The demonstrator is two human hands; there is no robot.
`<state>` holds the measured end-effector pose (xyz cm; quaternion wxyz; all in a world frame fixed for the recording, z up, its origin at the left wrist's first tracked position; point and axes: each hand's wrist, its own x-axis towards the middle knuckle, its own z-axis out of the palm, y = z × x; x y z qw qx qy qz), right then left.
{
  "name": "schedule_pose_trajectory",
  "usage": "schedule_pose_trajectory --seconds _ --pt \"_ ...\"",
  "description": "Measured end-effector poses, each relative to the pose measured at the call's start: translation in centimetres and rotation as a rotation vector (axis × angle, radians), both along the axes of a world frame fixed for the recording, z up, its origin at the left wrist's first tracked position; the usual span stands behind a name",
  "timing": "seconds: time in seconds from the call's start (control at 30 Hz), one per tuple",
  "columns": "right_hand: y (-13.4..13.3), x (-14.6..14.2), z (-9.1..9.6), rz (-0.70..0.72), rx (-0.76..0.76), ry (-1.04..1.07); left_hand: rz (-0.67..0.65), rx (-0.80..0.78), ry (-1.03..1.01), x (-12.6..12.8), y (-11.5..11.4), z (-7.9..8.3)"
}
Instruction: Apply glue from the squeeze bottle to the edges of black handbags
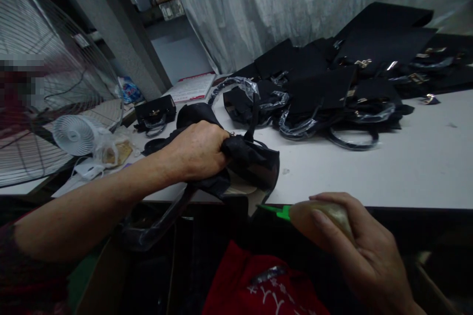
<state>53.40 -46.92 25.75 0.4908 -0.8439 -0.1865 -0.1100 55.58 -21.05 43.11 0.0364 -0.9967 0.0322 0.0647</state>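
Note:
My left hand [197, 150] is closed on a black handbag [251, 162] at the near edge of the white table [406, 157], bunching its dark lining. The bag's plastic-wrapped handle [158, 226] hangs below the table edge. My right hand [354, 246] is wrapped round a yellowish squeeze bottle [325, 214] with a green nozzle [275, 210]. The nozzle points left toward the bag's lower corner, a little short of it.
A pile of black handbags [332, 88] with wrapped handles lies across the back of the table. A small black bag [155, 110], a red-and-white booklet [192, 86], a small white fan [76, 134] and a large wire fan guard [44, 83] sit at left. Red cloth [258, 280] covers my lap.

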Motion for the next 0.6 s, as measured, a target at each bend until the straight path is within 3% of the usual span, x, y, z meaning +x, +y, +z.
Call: schedule_pose_trajectory --seconds 0.07,0.17,0.3,0.43,0.6 --pt "0.07 -0.16 0.01 0.008 0.017 0.031 -0.013 0.004 0.000 -0.03 0.13 0.04" --pt "0.09 -0.21 -0.10 -0.099 0.029 -0.001 -0.024 0.005 -0.001 -0.03 0.17 0.11" --pt "-0.08 -0.01 -0.41 -0.016 0.022 0.008 0.010 0.006 0.013 -0.10 0.03 0.20" --pt "-0.21 0.28 -0.50 -0.070 0.012 -0.063 0.010 0.005 0.006 -0.24 0.00 0.24" --pt "-0.32 0.44 -0.59 0.020 0.007 -0.038 -0.008 -0.007 -0.003 -0.44 0.17 0.19"
